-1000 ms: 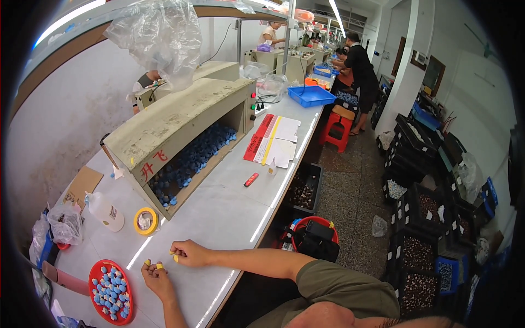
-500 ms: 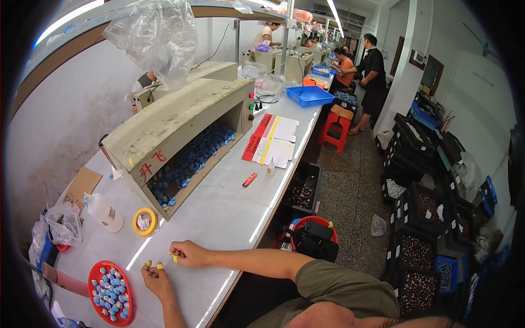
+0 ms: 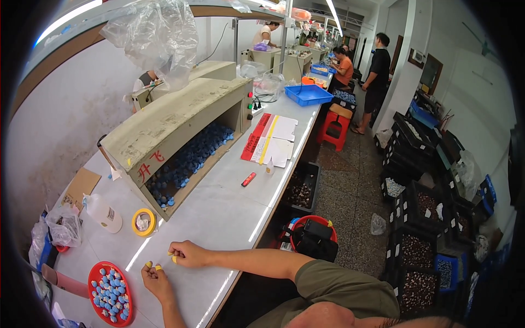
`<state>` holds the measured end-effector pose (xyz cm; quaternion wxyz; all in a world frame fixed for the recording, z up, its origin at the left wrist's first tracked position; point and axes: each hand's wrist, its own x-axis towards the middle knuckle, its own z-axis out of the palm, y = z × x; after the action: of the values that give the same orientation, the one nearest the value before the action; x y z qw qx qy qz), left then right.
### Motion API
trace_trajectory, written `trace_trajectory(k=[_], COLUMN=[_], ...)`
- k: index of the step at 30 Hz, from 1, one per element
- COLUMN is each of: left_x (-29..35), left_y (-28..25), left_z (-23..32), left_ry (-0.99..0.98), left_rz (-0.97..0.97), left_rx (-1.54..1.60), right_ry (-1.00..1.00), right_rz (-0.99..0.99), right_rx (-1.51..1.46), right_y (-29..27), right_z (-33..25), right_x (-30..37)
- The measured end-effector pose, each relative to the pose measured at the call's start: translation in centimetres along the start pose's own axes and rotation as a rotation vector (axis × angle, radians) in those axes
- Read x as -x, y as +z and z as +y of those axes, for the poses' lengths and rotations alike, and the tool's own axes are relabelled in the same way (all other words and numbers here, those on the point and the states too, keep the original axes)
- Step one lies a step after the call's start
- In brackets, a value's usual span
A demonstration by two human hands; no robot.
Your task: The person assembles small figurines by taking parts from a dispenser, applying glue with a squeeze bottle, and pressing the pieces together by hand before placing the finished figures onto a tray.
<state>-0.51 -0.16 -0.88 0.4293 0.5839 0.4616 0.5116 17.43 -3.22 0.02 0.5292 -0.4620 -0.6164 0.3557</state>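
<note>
My left hand [image 3: 157, 281] is just above the grey-white tabletop [image 3: 197, 232], its fingers curled and yellow covers on two fingertips. Close by, my right hand [image 3: 187, 254] is closed, also with yellow on its fingertips. Whatever either hand may hold is too small or hidden to make out. A gap separates the two hands. To the left of them sits a red oval basket [image 3: 129, 290] with several small blue-and-white round pieces [image 3: 111, 292]. Beyond my hands lies a roll of yellow tape [image 3: 135, 229] with crumpled white material in its middle.
A beige metal box [image 3: 175, 120] holding many blue pieces [image 3: 188, 158] stands ahead. Nearby are a white bottle [image 3: 105, 213], a red-and-white cardboard sheet [image 3: 273, 139], a small red object [image 3: 249, 179] and a blue tray [image 3: 308, 95]. Stacked black crates [image 3: 418, 246] line the right; people work farther back.
My hands have hardly moved. In the background, the standing person in black has drawn back the outstretched arm and straightened up, and the person in orange has shifted slightly.
</note>
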Motion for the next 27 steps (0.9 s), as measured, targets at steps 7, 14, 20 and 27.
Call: trace_trajectory(k=[7,14,20,27], left_x=[0.4,0.3,0.7,0.7], left_y=[0.5,0.1,0.3,0.3], left_z=[1.1,0.7,1.4,1.6], left_ry=[0.01,-0.018,-0.063,-0.039], left_rz=[0.03,0.004,-0.032,-0.041], left_rx=[-0.001,0.065,0.048,-0.061], right_ry=[0.0,-0.002,0.003,0.009], right_rz=[0.009,0.008,0.0,-0.005], right_rx=[0.009,-0.01,-0.013,0.008], right_y=[0.0,0.0,0.0,0.0], right_z=[0.2,0.2,0.2,0.1], right_x=[0.0,0.0,0.0,0.0])
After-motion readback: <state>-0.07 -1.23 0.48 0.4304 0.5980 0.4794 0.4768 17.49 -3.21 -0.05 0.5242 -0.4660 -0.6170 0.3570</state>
